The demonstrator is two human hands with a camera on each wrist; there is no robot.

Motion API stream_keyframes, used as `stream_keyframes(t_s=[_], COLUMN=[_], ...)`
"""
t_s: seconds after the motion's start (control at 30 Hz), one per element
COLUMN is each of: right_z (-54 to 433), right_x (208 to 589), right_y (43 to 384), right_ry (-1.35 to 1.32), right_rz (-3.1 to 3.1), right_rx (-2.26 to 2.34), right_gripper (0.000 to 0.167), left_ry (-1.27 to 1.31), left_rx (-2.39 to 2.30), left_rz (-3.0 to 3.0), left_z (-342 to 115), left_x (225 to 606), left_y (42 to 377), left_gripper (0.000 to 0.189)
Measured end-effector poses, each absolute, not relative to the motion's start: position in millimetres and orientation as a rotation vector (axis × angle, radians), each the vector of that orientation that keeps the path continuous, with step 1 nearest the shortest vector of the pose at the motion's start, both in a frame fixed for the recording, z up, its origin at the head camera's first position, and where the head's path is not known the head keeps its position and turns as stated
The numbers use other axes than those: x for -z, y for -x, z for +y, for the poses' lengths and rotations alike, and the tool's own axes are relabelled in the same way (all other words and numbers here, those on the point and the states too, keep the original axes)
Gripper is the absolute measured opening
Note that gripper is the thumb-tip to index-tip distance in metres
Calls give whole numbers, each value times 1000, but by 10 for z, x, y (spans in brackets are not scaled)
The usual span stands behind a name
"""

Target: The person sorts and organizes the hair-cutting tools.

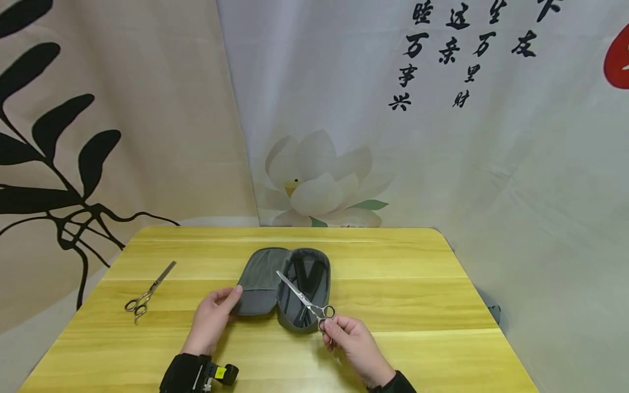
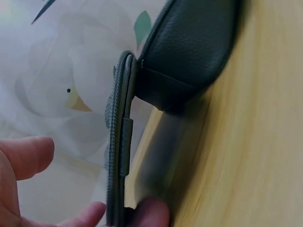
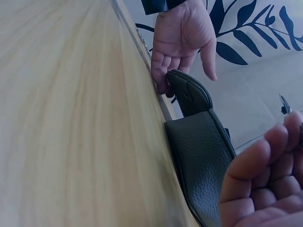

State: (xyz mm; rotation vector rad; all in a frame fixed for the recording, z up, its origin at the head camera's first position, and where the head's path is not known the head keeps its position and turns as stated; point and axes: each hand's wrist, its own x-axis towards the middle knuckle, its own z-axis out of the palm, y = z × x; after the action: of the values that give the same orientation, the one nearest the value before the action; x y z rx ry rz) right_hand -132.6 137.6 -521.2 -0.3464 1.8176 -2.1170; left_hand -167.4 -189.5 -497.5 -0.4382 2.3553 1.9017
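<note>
My right hand (image 1: 351, 344) grips a pair of silver hairdressing scissors (image 1: 301, 295) by the finger rings. Their blades point up and left, over the open grey zip case (image 1: 283, 322). Several dark long tools (image 1: 308, 278) lie inside the case; their kind is hard to make out. By the near left corner of the case's lid (image 1: 260, 302) is my left hand (image 1: 211, 319). In the left wrist view, its fingertips (image 2: 150, 213) are at the lid's edge (image 2: 116, 142), while the thumb (image 2: 31, 156) stays apart from it.
A second pair of scissors (image 1: 149, 295) lies on the left of the wooden table (image 1: 417, 284). Behind the table's far edge hangs a printed curtain (image 1: 491, 164). A black strap with a small device (image 1: 223, 374) is on the left wrist.
</note>
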Motion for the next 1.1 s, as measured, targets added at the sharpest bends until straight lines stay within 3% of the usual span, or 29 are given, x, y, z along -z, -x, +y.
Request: stream_keyframes(t_s=[0.27, 0.57, 1.1], right_z=[1376, 1387, 1398], right_x=[5208, 5187, 5201], right_y=[1337, 1347, 1374], right_ry=[301, 234, 113], right_rz=[1797, 1832, 1853], right_rx=[2119, 2109, 2138], right_gripper=[22, 23, 21], left_ry=[457, 346, 61], left_rx=[-2117, -2167, -2130], left_rz=[2126, 2018, 1893], left_z=[-1893, -1853, -1690], left_x=[5085, 5159, 5162], left_y=[1789, 1824, 1755], left_gripper=[73, 46, 54])
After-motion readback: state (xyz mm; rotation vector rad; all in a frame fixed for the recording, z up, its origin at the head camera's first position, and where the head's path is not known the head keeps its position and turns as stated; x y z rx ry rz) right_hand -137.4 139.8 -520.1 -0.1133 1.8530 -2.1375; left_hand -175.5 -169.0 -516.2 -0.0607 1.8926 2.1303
